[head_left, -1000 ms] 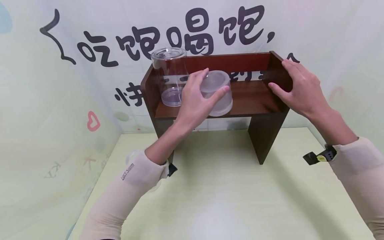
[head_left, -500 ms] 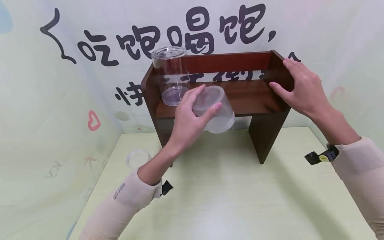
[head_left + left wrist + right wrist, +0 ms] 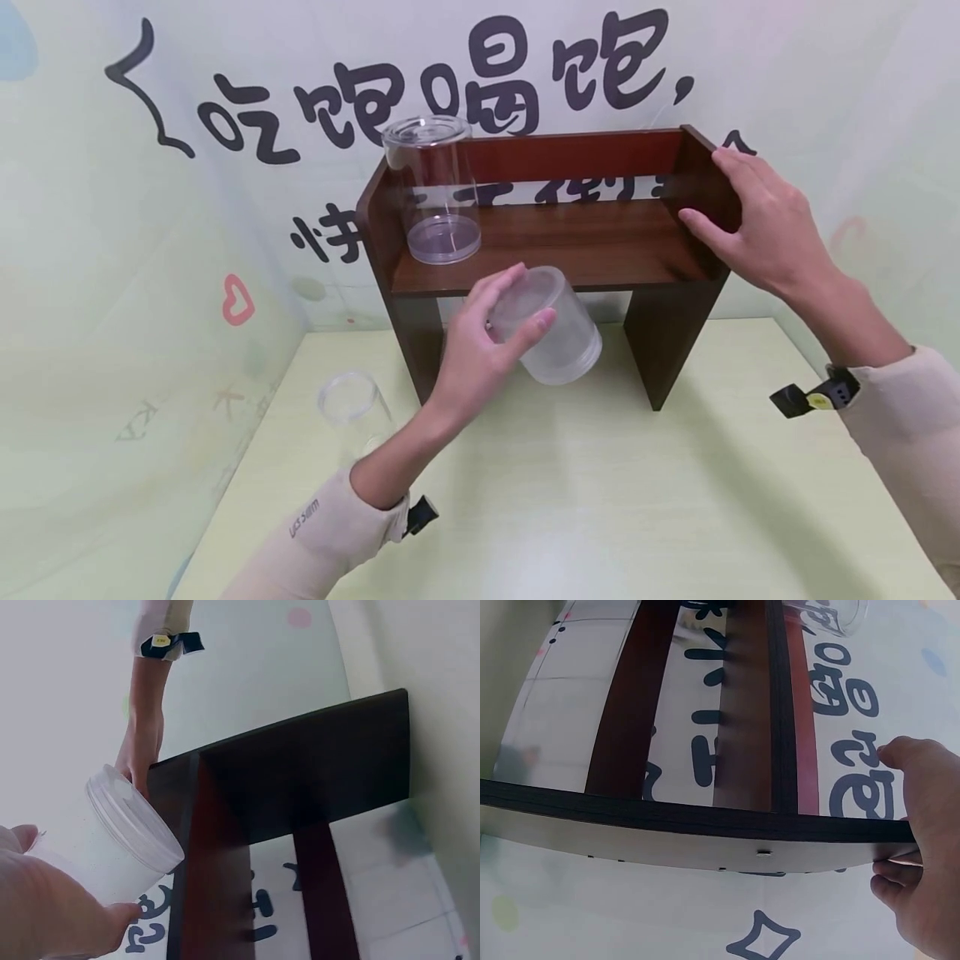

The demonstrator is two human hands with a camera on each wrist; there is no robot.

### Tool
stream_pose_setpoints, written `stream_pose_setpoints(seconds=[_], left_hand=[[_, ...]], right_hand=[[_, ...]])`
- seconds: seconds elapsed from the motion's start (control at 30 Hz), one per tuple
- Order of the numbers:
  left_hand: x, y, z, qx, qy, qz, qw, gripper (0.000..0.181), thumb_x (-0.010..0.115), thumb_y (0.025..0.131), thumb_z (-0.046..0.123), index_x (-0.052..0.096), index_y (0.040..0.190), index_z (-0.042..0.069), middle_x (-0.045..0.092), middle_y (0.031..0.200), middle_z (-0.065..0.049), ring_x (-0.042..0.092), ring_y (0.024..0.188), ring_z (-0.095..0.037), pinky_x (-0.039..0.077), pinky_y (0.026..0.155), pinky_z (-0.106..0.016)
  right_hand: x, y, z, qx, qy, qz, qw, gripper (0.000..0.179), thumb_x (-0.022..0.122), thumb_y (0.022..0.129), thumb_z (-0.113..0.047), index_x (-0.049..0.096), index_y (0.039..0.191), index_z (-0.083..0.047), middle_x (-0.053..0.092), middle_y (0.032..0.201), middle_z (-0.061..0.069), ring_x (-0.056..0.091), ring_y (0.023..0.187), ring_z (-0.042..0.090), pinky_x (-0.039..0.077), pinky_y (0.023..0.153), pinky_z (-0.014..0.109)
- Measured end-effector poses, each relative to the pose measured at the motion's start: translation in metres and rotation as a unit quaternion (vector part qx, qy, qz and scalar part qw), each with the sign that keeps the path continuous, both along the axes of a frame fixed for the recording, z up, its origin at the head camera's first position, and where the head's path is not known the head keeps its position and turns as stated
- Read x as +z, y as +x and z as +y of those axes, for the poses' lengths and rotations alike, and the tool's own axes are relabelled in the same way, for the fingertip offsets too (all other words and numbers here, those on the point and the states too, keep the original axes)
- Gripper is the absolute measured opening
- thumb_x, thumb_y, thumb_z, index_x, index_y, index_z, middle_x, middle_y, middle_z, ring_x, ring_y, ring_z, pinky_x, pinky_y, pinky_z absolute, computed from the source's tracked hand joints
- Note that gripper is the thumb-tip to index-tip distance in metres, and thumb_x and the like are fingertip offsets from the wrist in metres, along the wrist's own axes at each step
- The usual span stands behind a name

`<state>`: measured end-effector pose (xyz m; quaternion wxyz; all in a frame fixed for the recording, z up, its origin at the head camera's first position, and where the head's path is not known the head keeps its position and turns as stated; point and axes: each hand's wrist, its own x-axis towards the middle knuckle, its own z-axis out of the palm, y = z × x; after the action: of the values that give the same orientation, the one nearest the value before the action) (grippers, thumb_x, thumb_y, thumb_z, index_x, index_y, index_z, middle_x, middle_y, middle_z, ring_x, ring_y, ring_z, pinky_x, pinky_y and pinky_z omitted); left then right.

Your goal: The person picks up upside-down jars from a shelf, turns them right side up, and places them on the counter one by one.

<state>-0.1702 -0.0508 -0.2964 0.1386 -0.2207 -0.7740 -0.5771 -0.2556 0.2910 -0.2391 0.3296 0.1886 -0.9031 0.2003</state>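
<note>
My left hand [image 3: 476,358] grips a frosted, see-through cylindrical jar [image 3: 561,337] between fingers and thumb. The jar hangs tilted in front of the shelf board, above the table. In the left wrist view, the jar [image 3: 109,844] shows a ridged band at one end. On the right, my right hand [image 3: 772,229] holds the upper part of the dark brown wooden shelf's [image 3: 585,250] side panel. Fingers and thumb lie on opposite faces of that panel [image 3: 705,847] in the right wrist view. A tall clear jar [image 3: 441,196] stands at the shelf's left end.
A clear cylindrical container [image 3: 352,404] stands on the pale table [image 3: 570,500] at left, partly behind the left forearm. The shelf's side panels [image 3: 675,350] reach down to the table. A wall with large black lettering [image 3: 502,75] rises behind.
My left hand has brought the frosted jar off the shelf board, down and toward me, tilting it. The container on the table has come into view. My right hand stays on the panel.
</note>
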Motion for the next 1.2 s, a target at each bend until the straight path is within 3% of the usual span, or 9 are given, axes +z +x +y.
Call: stream_pose_setpoints(seconds=[0.2, 0.37, 0.5, 0.6, 0.67, 0.77, 0.93, 1.0, 1.2], left_hand=[[-0.023, 0.001, 0.002, -0.01, 0.019, -0.059, 0.998, 0.069, 0.072, 0.095, 0.041, 0.054, 0.155, 0.013, 0.057, 0.15, 0.004, 0.055, 0.132, -0.017, 0.056, 0.099, -0.043], [-0.041, -0.005, 0.005, -0.01, 0.033, -0.092, 0.9952, 0.068, 0.073, 0.096, 0.044, 0.055, 0.155, 0.015, 0.057, 0.15, -0.001, 0.058, 0.131, -0.023, 0.056, 0.103, -0.046], [-0.056, -0.009, 0.007, -0.009, 0.052, -0.133, 0.9898, 0.068, 0.072, 0.096, 0.045, 0.055, 0.155, 0.014, 0.056, 0.153, -0.005, 0.057, 0.133, -0.027, 0.051, 0.111, -0.051], [-0.068, -0.011, 0.008, -0.021, 0.074, -0.175, 0.9815, 0.069, 0.07, 0.097, 0.046, 0.052, 0.156, 0.015, 0.056, 0.154, -0.006, 0.057, 0.136, -0.025, 0.047, 0.116, -0.049], [-0.076, -0.014, 0.008, -0.037, 0.101, -0.205, 0.9729, 0.069, 0.068, 0.1, 0.045, 0.05, 0.158, 0.013, 0.059, 0.15, -0.008, 0.058, 0.134, -0.024, 0.049, 0.114, -0.045], [-0.087, -0.019, 0.009, -0.063, 0.164, -0.245, 0.9536, 0.063, 0.064, 0.104, 0.042, 0.05, 0.156, 0.008, 0.059, 0.145, -0.01, 0.058, 0.134, -0.025, 0.047, 0.117, -0.043], [-0.101, -0.028, 0.01, -0.091, 0.277, -0.282, 0.914, 0.048, 0.058, 0.109, 0.028, 0.053, 0.145, -0.004, 0.058, 0.137, -0.013, 0.056, 0.132, -0.028, 0.044, 0.12, -0.043], [-0.105, -0.03, 0.01, -0.091, 0.302, -0.292, 0.9028, 0.046, 0.056, 0.11, 0.026, 0.052, 0.143, -0.005, 0.057, 0.136, -0.011, 0.056, 0.131, -0.027, 0.046, 0.119, -0.039], [-0.112, -0.032, 0.009, -0.09, 0.335, -0.315, 0.8835, 0.05, 0.053, 0.111, 0.032, 0.051, 0.147, -0.003, 0.053, 0.142, -0.015, 0.055, 0.134, -0.029, 0.05, 0.114, -0.036]], right_hand=[[-0.002, 0.004, 0.001, 0.004, 0.001, 0.008, 1.0, 0.073, 0.077, 0.095, -0.022, 0.046, 0.158, 0.001, 0.048, 0.159, 0.025, 0.041, 0.151, 0.042, 0.034, 0.123, 0.061], [-0.006, 0.012, 0.001, 0.013, 0.012, 0.034, 0.9993, 0.075, 0.08, 0.091, -0.023, 0.05, 0.153, 0.005, 0.048, 0.158, 0.027, 0.036, 0.153, 0.042, 0.031, 0.127, 0.055], [-0.013, 0.02, -0.003, 0.031, 0.027, 0.099, 0.9943, 0.077, 0.071, 0.096, -0.045, 0.054, 0.149, 0.008, 0.051, 0.154, 0.03, 0.035, 0.153, 0.044, 0.029, 0.128, 0.054], [-0.019, 0.028, -0.01, 0.051, 0.035, 0.17, 0.9834, 0.081, 0.058, 0.101, -0.058, 0.058, 0.144, 0.01, 0.056, 0.148, 0.031, 0.04, 0.148, 0.048, 0.03, 0.128, 0.052], [-0.024, 0.035, -0.018, 0.074, 0.026, 0.208, 0.9751, 0.079, 0.057, 0.102, -0.059, 0.061, 0.139, 0.011, 0.059, 0.144, 0.031, 0.045, 0.144, 0.049, 0.031, 0.127, 0.052], [-0.033, 0.047, -0.033, 0.12, 0.011, 0.237, 0.9639, 0.073, 0.061, 0.102, -0.056, 0.065, 0.135, 0.01, 0.064, 0.14, 0.029, 0.052, 0.139, 0.047, 0.035, 0.126, 0.047], [-0.056, 0.064, -0.058, 0.202, 0.018, 0.251, 0.9464, 0.066, 0.063, 0.103, -0.051, 0.067, 0.131, 0.009, 0.067, 0.134, 0.028, 0.06, 0.13, 0.045, 0.039, 0.124, 0.037], [-0.066, 0.07, -0.067, 0.226, 0.03, 0.25, 0.941, 0.064, 0.062, 0.104, -0.048, 0.067, 0.13, 0.01, 0.068, 0.132, 0.029, 0.063, 0.125, 0.046, 0.038, 0.124, 0.034], [-0.096, 0.084, -0.085, 0.265, 0.083, 0.207, 0.9383, 0.063, 0.058, 0.106, -0.046, 0.065, 0.135, 0.01, 0.067, 0.137, 0.026, 0.065, 0.125, 0.043, 0.034, 0.125, 0.03]])
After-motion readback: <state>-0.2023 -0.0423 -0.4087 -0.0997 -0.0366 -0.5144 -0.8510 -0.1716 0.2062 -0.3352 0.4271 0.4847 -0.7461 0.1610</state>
